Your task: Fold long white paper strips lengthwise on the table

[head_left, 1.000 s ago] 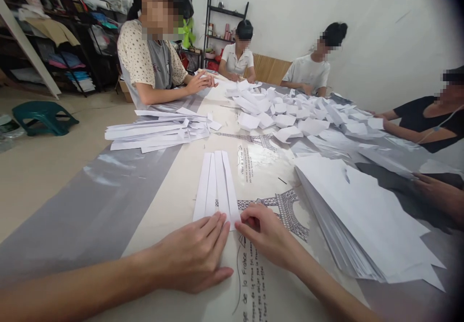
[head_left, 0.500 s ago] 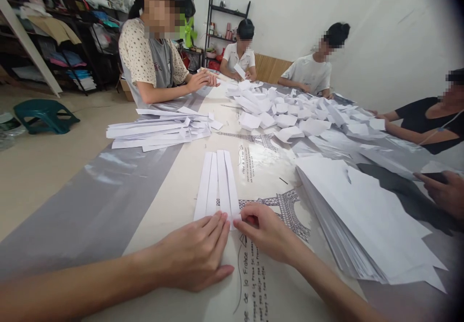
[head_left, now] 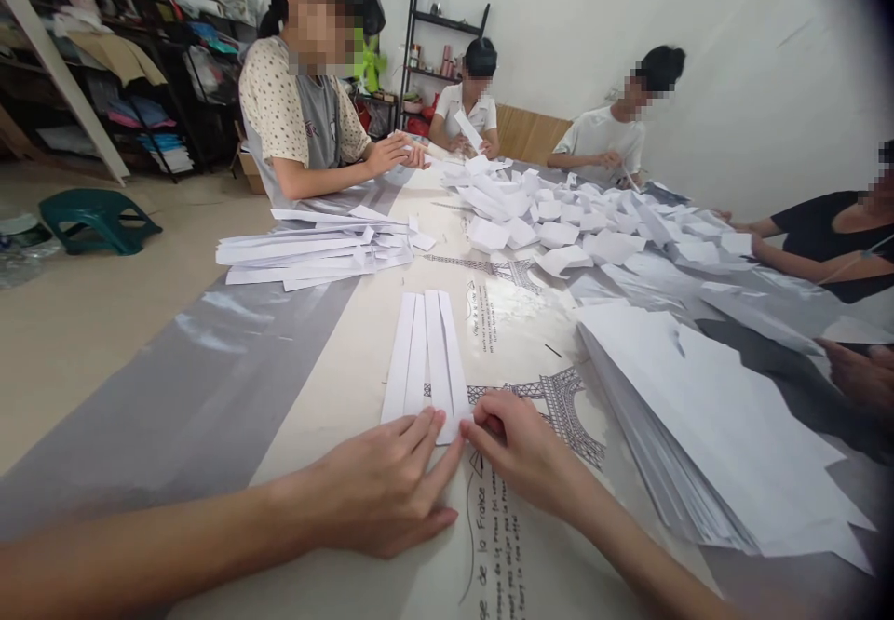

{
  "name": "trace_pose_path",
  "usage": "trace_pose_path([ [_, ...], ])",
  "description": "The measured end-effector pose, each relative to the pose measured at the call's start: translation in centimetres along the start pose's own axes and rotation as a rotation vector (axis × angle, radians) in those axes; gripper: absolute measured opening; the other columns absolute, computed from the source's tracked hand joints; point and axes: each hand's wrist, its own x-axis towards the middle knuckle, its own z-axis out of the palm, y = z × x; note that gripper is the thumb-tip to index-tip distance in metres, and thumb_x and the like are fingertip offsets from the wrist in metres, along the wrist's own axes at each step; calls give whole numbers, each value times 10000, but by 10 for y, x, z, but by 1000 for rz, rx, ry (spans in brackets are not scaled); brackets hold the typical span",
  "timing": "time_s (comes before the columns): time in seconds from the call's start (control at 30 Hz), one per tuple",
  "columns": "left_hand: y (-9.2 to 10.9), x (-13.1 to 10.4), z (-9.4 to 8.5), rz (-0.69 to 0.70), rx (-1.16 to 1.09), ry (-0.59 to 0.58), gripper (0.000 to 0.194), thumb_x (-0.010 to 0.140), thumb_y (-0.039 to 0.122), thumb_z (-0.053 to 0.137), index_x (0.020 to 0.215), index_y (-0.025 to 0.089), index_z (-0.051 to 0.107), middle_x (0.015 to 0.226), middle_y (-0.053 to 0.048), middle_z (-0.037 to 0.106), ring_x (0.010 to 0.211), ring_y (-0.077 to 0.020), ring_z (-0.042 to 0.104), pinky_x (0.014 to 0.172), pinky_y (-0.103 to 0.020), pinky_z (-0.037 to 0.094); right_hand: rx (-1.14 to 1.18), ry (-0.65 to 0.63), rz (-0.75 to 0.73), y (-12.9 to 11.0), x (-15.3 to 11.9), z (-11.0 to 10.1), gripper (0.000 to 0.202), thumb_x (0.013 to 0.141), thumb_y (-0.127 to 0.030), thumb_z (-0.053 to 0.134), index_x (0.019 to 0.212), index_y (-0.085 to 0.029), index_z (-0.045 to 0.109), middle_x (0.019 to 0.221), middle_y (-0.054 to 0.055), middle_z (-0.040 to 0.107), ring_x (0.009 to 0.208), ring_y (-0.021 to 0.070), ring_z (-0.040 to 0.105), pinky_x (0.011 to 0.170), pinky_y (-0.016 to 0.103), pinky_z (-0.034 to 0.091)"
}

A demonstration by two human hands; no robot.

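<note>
Two folded white paper strips lie side by side in front of me, a left strip [head_left: 403, 359] and a right strip [head_left: 445, 350] with a lengthwise fold line. My left hand [head_left: 391, 480] rests palm down over their near ends, its fingers stretched out and pressing on the paper, the thumb apart. At the near right corner of the right strip, my right hand [head_left: 509, 443] pinches the paper edge between thumb and curled index finger. The near end of the left strip is partly hidden under my left fingers.
A stack of white paper sheets [head_left: 726, 415] lies at my right. Folded strips [head_left: 314, 249] are piled at the left edge, and a heap of folded papers [head_left: 559, 215] spreads farther back. Several people sit round the table [head_left: 230, 387]. A green stool [head_left: 100, 218] stands on the floor.
The whole view has shifted slightly to the right. My left index finger has spread toward the strip's right corner; my right hand keeps its pinch there. A far co-worker has raised a hand.
</note>
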Motion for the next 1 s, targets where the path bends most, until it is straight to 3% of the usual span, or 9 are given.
trace_pose_path([
  [0.4,9,2,2,-65,21,-9,547,1035,427,445,1258,-38,627,1189,-284,687,1129,-350,670,942,-433,534,-281,230,-173,10,-14,30,224,1017,-203,351,794,-227,371,821,51,517,766,226,451,721,383,361],
  [1.0,6,5,0,-111,-47,-23,520,1028,433,456,1312,16,585,1198,-227,671,1115,-326,634,919,-424,492,-119,177,-162,12,-16,24,187,1031,-186,352,854,-222,399,886,45,513,796,214,468,752,396,403],
])
